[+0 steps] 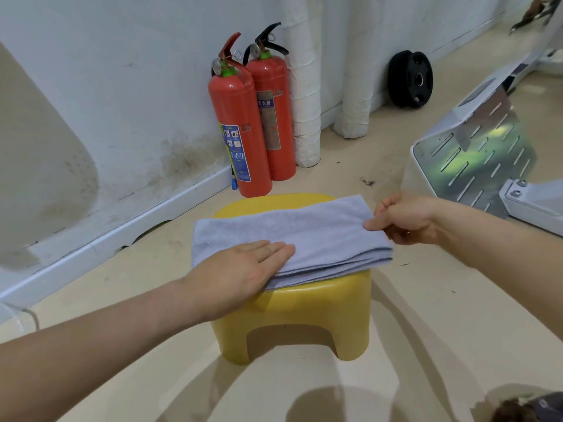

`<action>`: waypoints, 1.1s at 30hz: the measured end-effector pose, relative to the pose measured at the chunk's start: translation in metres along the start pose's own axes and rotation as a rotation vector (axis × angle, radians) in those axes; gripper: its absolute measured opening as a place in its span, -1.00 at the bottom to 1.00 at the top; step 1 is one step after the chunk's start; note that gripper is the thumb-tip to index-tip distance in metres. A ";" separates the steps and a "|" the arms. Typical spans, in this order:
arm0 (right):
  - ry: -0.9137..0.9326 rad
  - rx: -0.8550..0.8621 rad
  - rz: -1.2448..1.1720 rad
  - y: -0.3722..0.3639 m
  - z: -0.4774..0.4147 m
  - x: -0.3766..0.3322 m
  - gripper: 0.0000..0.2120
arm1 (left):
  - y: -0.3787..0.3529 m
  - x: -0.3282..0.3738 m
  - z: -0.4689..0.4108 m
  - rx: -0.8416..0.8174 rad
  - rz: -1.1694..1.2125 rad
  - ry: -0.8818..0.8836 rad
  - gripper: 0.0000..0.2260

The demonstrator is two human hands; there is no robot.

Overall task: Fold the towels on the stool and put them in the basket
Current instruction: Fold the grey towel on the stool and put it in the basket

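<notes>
Left grip [243,269], fingers straight, presses the folded grey towel [316,229] (several layers) beneath it; right grip [405,219] pinches the towel's edge; yellow stool [304,312] below both.

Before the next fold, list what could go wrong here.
1. The towel overhangs the stool on both sides. If the right hand, pinching its right edge, pulls hard, the stack may slide off, though the flat left hand pins it.
2. The layers at the near right corner lie fanned, so the next fold may come out uneven.
3. No basket is in view, so the carry could loosen the folds.
</notes>
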State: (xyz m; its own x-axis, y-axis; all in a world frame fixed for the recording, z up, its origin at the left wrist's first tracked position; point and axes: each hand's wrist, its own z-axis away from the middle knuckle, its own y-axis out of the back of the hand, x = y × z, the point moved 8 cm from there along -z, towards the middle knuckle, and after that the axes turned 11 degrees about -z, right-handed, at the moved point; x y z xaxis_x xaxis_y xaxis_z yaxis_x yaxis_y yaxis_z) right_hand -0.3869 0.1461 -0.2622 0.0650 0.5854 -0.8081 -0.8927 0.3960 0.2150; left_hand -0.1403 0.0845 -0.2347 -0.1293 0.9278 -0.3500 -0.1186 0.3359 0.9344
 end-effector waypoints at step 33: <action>0.416 -0.423 -0.180 -0.212 0.052 -0.106 -0.81 | -0.035 -0.117 0.041 0.138 1.721 1.010 -0.75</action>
State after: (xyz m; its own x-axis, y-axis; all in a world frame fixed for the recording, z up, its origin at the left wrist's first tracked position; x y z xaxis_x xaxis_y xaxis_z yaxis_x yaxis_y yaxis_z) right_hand -0.1815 0.0371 -0.1940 0.1281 0.1765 -0.9759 -0.9888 0.0985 -0.1120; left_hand -0.0805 -0.0291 -0.2234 -0.4152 -0.1620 0.8952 0.7689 -0.5884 0.2502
